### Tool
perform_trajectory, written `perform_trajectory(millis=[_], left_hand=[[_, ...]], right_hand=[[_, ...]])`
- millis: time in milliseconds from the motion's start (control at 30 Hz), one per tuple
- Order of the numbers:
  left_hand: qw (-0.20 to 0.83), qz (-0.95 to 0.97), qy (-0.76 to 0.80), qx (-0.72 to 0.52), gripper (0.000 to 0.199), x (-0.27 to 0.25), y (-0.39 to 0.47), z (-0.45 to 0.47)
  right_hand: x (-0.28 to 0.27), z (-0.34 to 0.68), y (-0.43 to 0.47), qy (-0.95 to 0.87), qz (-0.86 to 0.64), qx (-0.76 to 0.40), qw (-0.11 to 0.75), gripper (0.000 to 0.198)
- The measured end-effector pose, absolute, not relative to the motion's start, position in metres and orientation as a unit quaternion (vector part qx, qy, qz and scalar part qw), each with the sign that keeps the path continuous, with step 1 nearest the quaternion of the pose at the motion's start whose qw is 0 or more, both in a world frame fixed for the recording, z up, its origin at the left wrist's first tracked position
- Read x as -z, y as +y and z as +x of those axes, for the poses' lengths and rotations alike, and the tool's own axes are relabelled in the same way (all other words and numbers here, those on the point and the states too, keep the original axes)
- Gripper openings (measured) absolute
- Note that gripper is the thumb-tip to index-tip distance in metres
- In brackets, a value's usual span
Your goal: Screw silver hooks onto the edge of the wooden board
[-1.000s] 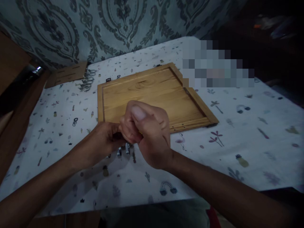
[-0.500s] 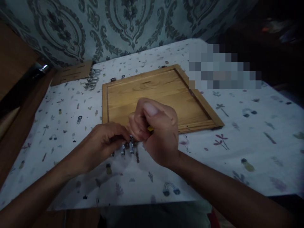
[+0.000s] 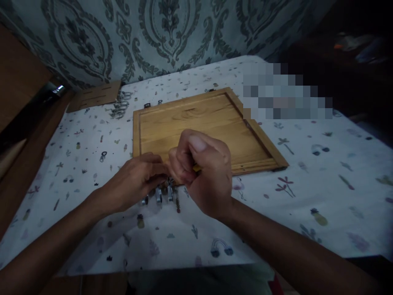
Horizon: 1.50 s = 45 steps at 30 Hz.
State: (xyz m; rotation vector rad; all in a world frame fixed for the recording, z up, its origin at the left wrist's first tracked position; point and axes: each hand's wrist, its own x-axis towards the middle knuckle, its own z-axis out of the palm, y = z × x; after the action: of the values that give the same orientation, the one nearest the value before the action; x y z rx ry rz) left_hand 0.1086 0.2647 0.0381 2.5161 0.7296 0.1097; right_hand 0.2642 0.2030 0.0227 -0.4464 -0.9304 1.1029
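Observation:
A framed wooden panel (image 3: 187, 123) lies flat on the tablecloth, and both my hands meet at its near edge. My right hand (image 3: 211, 172) is a fist over that edge, wrapped around a tool whose yellow handle (image 3: 197, 167) shows only as a sliver between the fingers; its tip is hidden. My left hand (image 3: 135, 182) has its fingers pinched together right beside the right fist, and what they hold is hidden. Just below my left fingertips, several small shiny metal clips (image 3: 159, 195) sit along the panel's near edge.
A pile of similar metal pieces (image 3: 120, 107) lies at the back left beside a slotted cardboard sheet (image 3: 93, 96). The patterned white tablecloth (image 3: 301, 221) covers the table. A pixelated patch blurs the back right. Patterned cloth (image 3: 172, 37) hangs behind the table.
My left hand's fingers have shifted slightly, showing more of the metal clips below. My right fist stays closed in almost the same place. The view has tilted a little.

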Motion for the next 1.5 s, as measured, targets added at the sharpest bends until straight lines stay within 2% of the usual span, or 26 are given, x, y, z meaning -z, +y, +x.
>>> perform_trajectory(millis=[200, 433, 667, 1500], left_hand=[[0.235, 0.952, 0.183, -0.066, 0.020, -0.039, 0.270, 0.109], [0.255, 0.951, 0.169, -0.043, 0.022, -0.041, 0.272, 0.107], [0.258, 0.952, 0.137, -0.093, 0.019, -0.032, 0.275, 0.105], [0.288, 0.945, 0.150, 0.036, 0.029, -0.047, 0.279, 0.111]], right_hand=[[-0.022, 0.265, 0.202, -0.430, -0.208, -0.502, 0.721, 0.039], [-0.025, 0.265, 0.202, -0.432, -0.222, -0.505, 0.714, 0.042], [-0.025, 0.266, 0.201, -0.436, -0.213, -0.504, 0.714, 0.040], [-0.028, 0.264, 0.199, -0.438, -0.235, -0.508, 0.704, 0.044]])
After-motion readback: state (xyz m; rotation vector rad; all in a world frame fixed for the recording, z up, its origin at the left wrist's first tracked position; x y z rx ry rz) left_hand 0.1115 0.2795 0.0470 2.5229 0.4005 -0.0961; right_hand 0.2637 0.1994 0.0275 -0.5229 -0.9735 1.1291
